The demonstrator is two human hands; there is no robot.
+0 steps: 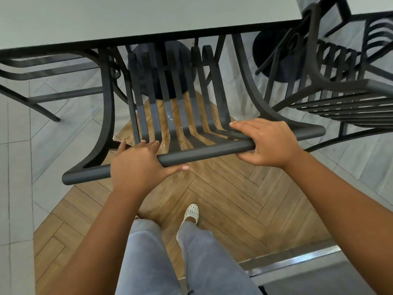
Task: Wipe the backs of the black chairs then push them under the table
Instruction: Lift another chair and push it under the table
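Both hands gripping top rail of black chair [191,154] | left hand [136,165], right hand [270,141], fingers [244,125] wrapped over | seat partly under desk [148,18] edge | second chair [340,90] close right

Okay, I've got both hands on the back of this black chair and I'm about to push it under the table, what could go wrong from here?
1. The chair's curved armrests sit close beneath the table edge and might catch on it.
2. The neighbouring chair on the right stands close, so the frames could collide.
3. The left hand and right hand grip the top rail off-centre, so the chair may skew.
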